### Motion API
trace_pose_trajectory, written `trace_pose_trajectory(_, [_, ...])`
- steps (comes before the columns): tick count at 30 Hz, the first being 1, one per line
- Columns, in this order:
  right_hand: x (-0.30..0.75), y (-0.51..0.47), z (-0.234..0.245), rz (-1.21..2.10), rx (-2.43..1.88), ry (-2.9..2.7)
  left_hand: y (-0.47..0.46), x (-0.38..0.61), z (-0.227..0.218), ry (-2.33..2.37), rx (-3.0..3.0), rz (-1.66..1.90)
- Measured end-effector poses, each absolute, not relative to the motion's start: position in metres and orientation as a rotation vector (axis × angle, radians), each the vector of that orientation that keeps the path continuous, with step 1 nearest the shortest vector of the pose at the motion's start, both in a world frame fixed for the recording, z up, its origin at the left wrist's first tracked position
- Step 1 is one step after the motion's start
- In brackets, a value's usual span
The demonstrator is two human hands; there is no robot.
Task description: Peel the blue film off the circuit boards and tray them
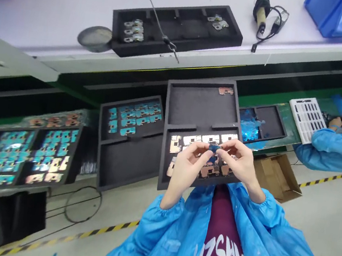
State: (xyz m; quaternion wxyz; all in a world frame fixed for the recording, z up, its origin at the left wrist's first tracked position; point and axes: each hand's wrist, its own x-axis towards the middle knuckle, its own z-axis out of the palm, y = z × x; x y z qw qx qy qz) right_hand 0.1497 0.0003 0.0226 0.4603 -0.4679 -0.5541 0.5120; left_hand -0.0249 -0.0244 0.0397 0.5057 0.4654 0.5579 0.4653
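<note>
My left hand (187,164) and my right hand (241,162) meet over a black foam tray (172,102). Between their fingertips they pinch a small dark blue piece (214,148), its details partly covered by the fingers. Below it, in the tray's near compartment, lie several flat metal plates (192,140), silver and copper-coloured, some hidden behind my hands. A single copper-coloured plate (226,91) lies in the far compartment's right corner.
Left are a black tray (128,160) of blue-covered plates and another (22,162) of mixed plates. Blue film scraps (250,128) lie in a tray at right, near a co-worker's sleeve (340,147). A hook (172,47) hangs ahead; a cardboard box (293,177) stands below.
</note>
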Motion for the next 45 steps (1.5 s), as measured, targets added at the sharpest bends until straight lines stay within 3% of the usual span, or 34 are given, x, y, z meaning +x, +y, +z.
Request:
trace_pose_trajectory(7, [0.163, -0.005, 0.011, 0.894, -1.169, -1.563, -0.03, -0.008, 0.034, 1.439, 1.234, 1.174])
trace_pose_trajectory(15, [0.166, -0.008, 0.001, 0.778, -1.172, -1.592, -0.019, -0.002, 0.015, 1.477, 1.119, 1.213])
trace_pose_trajectory(19, [0.166, -0.005, -0.003, 0.516, -1.165, -1.638, -0.016, 0.002, 0.017, 1.433, 1.099, 1.179])
trace_pose_trajectory(29, [0.181, 0.006, -0.009, 0.091, -0.973, -1.823, -0.01, -0.002, 0.014, 1.246, 0.685, 1.061])
trace_pose_trajectory(35, [0.189, 0.009, -0.003, 0.256, -0.68, -1.948, -0.006, -0.025, 0.015, 1.13, 0.402, 0.999])
trace_pose_trajectory(39, [0.182, -0.003, -0.003, 0.414, -0.622, -1.789, 0.012, -0.051, 0.032, 1.262, 0.522, 1.006])
trace_pose_trajectory(42, [0.193, -0.001, -0.023, 0.535, -0.803, -1.458, 0.059, -0.062, 0.042, 1.421, 0.84, 1.05])
trace_pose_trajectory(45, [0.229, 0.028, -0.072, 0.675, -1.175, -1.084, 0.132, -0.052, 0.034, 1.436, 1.28, 0.971])
